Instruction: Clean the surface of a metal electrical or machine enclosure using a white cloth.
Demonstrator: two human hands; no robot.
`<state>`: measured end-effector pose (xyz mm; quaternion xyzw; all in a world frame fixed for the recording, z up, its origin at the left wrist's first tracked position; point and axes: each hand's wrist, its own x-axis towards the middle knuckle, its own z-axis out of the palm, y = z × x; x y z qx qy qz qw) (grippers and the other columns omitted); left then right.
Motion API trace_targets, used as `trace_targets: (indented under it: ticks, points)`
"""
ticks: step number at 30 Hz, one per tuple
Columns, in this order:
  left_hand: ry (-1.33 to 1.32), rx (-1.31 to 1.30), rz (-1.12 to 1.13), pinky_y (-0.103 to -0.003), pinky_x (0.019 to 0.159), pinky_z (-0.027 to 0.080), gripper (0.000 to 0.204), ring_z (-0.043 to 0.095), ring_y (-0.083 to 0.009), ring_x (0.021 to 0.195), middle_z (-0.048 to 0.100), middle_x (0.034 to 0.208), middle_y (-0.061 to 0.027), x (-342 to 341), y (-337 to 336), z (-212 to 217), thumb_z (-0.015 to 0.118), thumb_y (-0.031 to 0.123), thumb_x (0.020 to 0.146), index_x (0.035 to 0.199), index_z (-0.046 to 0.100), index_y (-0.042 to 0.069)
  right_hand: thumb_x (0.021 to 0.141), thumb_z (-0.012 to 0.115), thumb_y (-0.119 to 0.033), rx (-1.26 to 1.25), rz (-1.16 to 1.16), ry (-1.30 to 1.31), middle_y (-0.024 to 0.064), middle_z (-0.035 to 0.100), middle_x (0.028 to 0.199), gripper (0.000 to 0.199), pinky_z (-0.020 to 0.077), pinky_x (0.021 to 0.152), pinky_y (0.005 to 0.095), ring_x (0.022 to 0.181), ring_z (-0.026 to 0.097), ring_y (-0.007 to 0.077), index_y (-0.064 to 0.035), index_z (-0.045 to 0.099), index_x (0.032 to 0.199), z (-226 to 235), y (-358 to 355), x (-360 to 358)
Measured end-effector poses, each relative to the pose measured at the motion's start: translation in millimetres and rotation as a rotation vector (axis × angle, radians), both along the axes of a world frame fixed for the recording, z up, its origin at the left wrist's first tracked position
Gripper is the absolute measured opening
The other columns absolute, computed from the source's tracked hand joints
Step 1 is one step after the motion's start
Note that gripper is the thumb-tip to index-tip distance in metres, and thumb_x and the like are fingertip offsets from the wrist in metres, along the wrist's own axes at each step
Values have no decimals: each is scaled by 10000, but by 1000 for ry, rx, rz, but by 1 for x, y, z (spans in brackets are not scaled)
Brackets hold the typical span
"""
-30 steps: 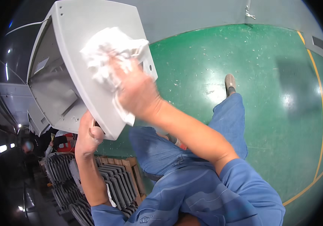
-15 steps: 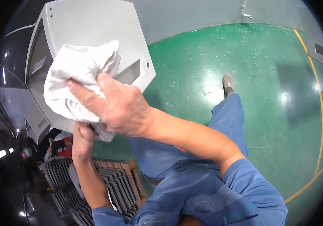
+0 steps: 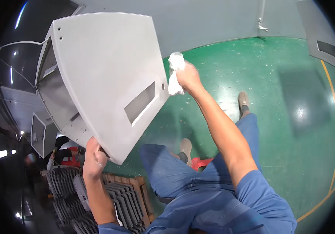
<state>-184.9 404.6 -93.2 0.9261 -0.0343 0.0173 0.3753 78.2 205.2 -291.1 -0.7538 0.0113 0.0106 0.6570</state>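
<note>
In the head view, a large gray case (image 3: 109, 70) is seen at the far left, tilted, its broad smooth face turned up and its hollow side opened to the left. Its surface is pale and evenly colored. The face is pierced by a rectangular opening near its right edge, by a round hole just beside that, and by two small holes at the far left corner. The case's near corner is gripped by the left hand (image 3: 94, 158), whose fingers are partly hidden by the edge. A bunched white cloth (image 3: 175, 80) is clasped in the right hand (image 3: 189, 77), just beside the case's right edge; whether the edge is touched cannot be told.

To the right, open room is given by the green floor (image 3: 269, 128), bounded by a gray wall (image 3: 214, 19) on the far side. The near left is taken up by stacked dark parts (image 3: 122, 201). Inside the case, a small pale rectangle (image 3: 50, 70) is seen; any writing on it cannot be read.
</note>
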Motion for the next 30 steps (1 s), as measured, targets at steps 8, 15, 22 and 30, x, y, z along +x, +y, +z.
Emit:
trace_targets:
  ticks: [8,15,22,30]
  points:
    - [-3,63,67,-380,934,418,896,557,-286,1055,605,1125,-211,-2,6,0,400,706,883,1172,532,-132,725,588,-62,-31,-85,-935,270,608,1056,530,548,751,477,827,659,432,-63,575,1255,207,50,-58]
    - [-30,-44,56,-354,953,397,850,542,-278,1071,594,1146,-210,-2,15,-7,424,643,889,1211,515,-137,777,543,-114,-413,302,-309,302,633,937,371,523,807,495,918,638,431,42,543,1114,113,55,22]
    - [79,-37,100,-367,1073,330,948,464,-253,1257,528,1326,-166,-9,40,-15,428,723,892,1329,458,-119,789,637,-100,-334,329,-570,221,578,961,442,530,706,503,821,624,434,-50,530,1214,7,77,-86]
    - [-66,7,142,-367,922,400,776,536,-262,1038,598,1126,-205,-10,42,-29,464,577,874,1202,522,-124,733,707,-148,-525,670,-895,126,583,865,464,509,581,433,699,623,336,-119,555,1170,-11,75,-89]
